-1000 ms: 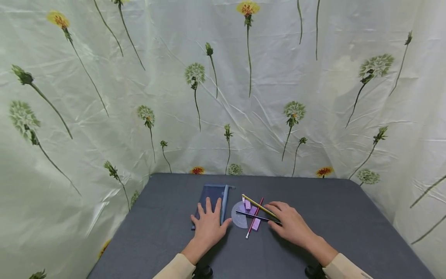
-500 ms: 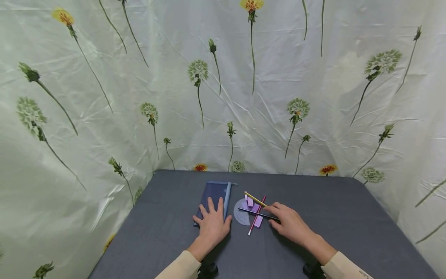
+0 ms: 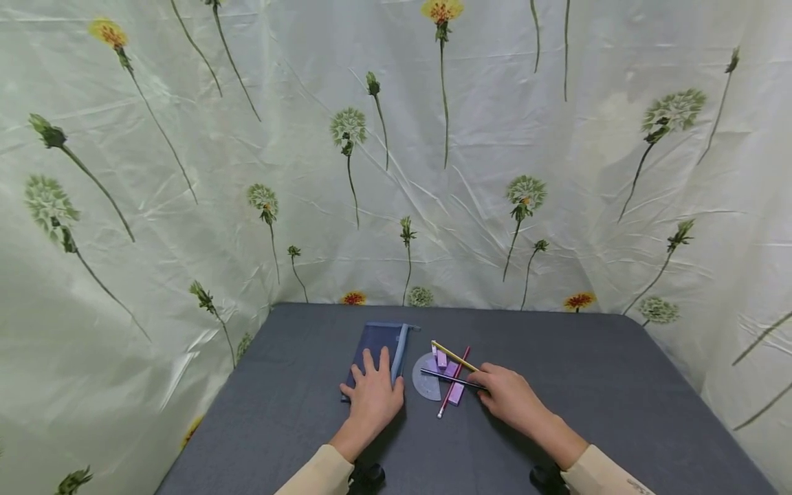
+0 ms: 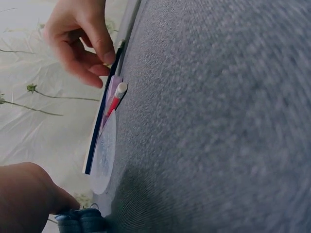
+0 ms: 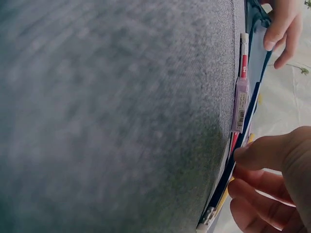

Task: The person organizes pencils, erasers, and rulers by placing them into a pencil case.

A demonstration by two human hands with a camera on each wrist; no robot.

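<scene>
My left hand (image 3: 373, 400) lies with spread fingers on a dark blue mesh pencil case (image 3: 381, 337) with a light blue zip edge. To its right, a clear half-round protractor (image 3: 423, 386) lies under a small heap. In the heap are a red pencil (image 3: 444, 403) with a white eraser end, a yellow pencil (image 3: 454, 356) and lilac blocks (image 3: 456, 394), one bearing a barcode in the right wrist view. My right hand (image 3: 513, 399) pinches a dark blue pencil (image 5: 228, 172) between thumb and fingers near its metal-ferruled end. The yellow pencil runs just behind those fingers.
A dark grey cloth (image 3: 297, 426) covers the table, whose far edge meets a pale curtain (image 3: 470, 227) printed with dandelions. Black round objects (image 3: 544, 478) show beneath both wrists at the front.
My right hand has drawn its fingers together on the dark blue pencil and shifted slightly left. My left thumb has moved in closer to the hand. The head view has shifted a little.
</scene>
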